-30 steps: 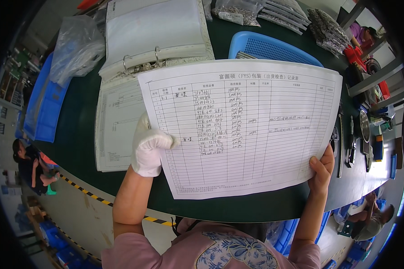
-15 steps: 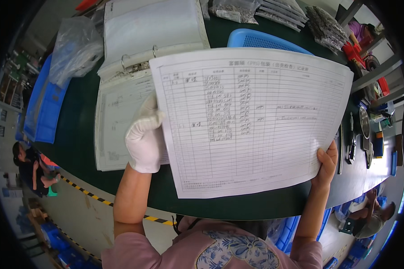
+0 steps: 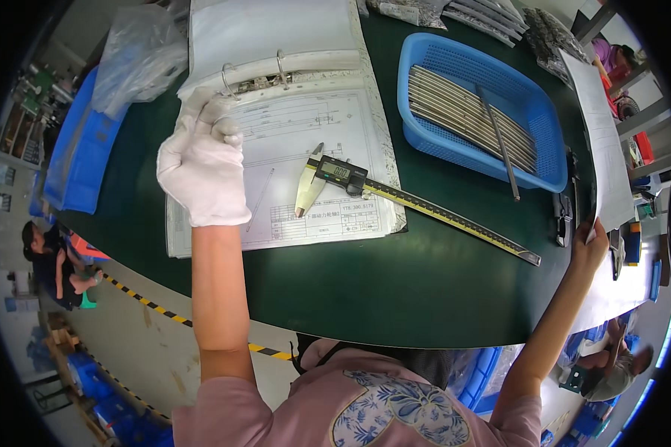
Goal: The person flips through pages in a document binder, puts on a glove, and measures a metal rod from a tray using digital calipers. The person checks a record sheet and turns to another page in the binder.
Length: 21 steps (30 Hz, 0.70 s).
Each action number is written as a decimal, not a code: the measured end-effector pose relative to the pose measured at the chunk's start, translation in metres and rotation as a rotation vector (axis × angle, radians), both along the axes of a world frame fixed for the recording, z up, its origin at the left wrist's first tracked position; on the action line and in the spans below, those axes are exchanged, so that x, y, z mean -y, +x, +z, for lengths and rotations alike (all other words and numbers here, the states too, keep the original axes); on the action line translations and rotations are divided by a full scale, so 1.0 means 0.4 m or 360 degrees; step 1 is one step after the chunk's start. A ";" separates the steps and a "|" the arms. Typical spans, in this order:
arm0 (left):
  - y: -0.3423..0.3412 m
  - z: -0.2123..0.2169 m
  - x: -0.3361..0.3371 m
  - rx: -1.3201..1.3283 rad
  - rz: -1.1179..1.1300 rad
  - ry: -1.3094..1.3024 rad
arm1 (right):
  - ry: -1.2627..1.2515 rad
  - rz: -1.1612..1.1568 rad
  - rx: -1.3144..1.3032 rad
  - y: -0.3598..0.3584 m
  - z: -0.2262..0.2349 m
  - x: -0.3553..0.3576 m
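My left hand [image 3: 201, 164], in a white glove, hovers over the left part of an open ring binder [image 3: 276, 37], with its fingers curled in and nothing visible between them. On the drawing page [image 3: 291, 216] lies a digital caliper [image 3: 343, 176], its beam reaching right onto the green table. Far to the right, my bare right hand [image 3: 590, 246] pinches the lower edge of a paper sheet [image 3: 596, 141], seen nearly edge-on. Between the hands, a blue basket [image 3: 417, 130] holds several thin metal rods [image 3: 462, 112]; one darker rod [image 3: 499, 141] lies crosswise over its rim.
A blue bin [image 3: 78, 171] with clear plastic bags [image 3: 142, 59] stands at the left edge of the green table [image 3: 395, 298]. Bagged parts [image 3: 484, 18] line the back. Dark tools [image 3: 563, 216] lie near my right hand. People sit at both sides beyond the table.
My left hand has let go of the paper sheet and moved up and left over the binder. My right hand has carried the sheet to the far right, uncovering the caliper and the basket of rods.
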<state>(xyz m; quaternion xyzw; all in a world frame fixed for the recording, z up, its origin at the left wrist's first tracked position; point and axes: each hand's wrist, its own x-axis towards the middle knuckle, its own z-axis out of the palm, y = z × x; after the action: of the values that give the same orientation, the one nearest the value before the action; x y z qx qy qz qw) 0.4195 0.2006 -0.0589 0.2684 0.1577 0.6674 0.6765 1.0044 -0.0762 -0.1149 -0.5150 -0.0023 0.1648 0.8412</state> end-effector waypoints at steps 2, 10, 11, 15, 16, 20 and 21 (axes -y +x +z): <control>-0.002 -0.003 -0.003 0.0002 -0.0006 -0.0031 | -0.0031 -0.0118 -0.0014 0.082 -0.006 -0.023; 0.004 -0.018 -0.008 -0.0026 -0.0038 -0.0110 | -0.0265 -0.0473 0.0031 0.120 0.003 -0.185; 0.004 -0.018 -0.009 -0.0040 -0.0044 -0.0109 | -0.0268 -0.0396 0.0023 0.115 0.001 -0.203; -0.001 -0.019 -0.011 -0.0006 -0.0187 -0.0099 | -0.0252 0.0038 0.0021 0.106 0.013 -0.228; -0.003 -0.019 -0.011 0.0001 -0.0212 -0.0070 | -0.0233 0.0171 0.0011 0.097 0.023 -0.223; -0.003 -0.023 -0.012 -0.0066 -0.0157 -0.0127 | -0.1110 -0.0292 0.1230 -0.034 0.087 -0.192; -0.003 -0.024 -0.013 -0.0081 -0.0169 -0.0071 | -0.1098 -0.0239 0.1611 -0.103 0.102 -0.166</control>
<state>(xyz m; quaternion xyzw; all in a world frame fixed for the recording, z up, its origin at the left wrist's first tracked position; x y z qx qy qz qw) 0.4183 0.2059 -0.0684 0.2782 0.1752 0.6198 0.7126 0.9633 -0.0097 -0.0742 -0.7706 -0.3116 -0.1685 0.5299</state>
